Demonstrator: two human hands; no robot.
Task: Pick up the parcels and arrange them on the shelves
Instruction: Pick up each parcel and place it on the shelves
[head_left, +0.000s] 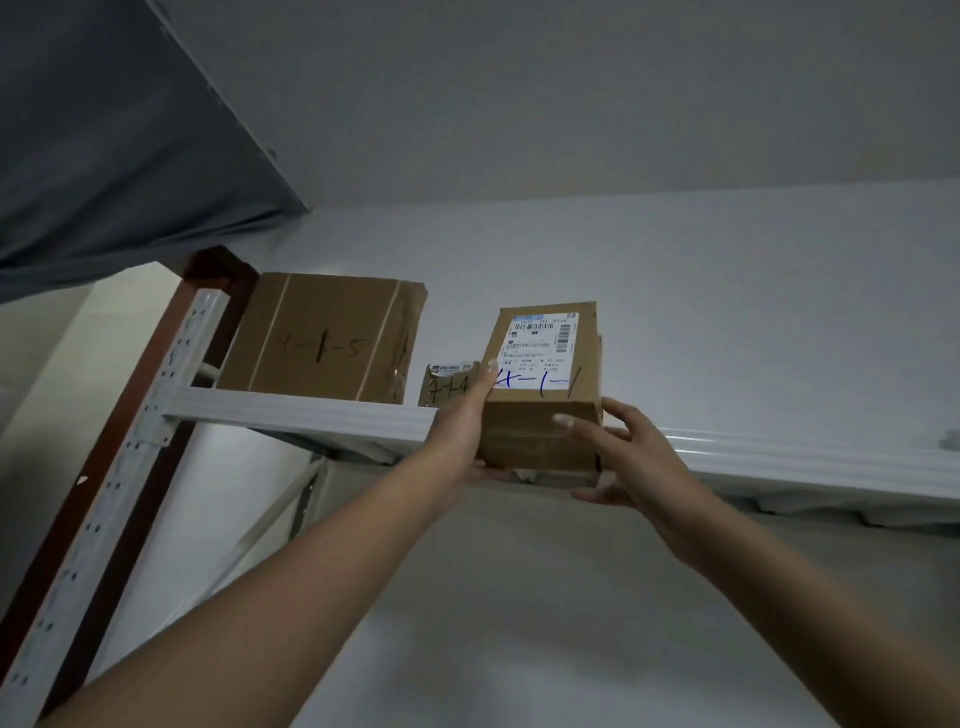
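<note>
I hold a small brown cardboard parcel (545, 395) up at the front edge of the top shelf (322, 413); it has a white shipping label and blue handwriting. My left hand (462, 431) grips its left side and underside. My right hand (623, 457) holds its right side from below, with fingers spread on the front face. A bigger brown box (322, 343) marked "4-1-5" stands on the shelf at the left. Between them a small low parcel (447, 387) sits partly hidden behind my left hand.
The white metal shelf beam runs right to the frame edge (831, 462). A perforated white upright (156, 415) and a brown post (218, 270) stand at the left. White wall and ceiling lie behind, and a grey panel (130, 130) hangs at upper left.
</note>
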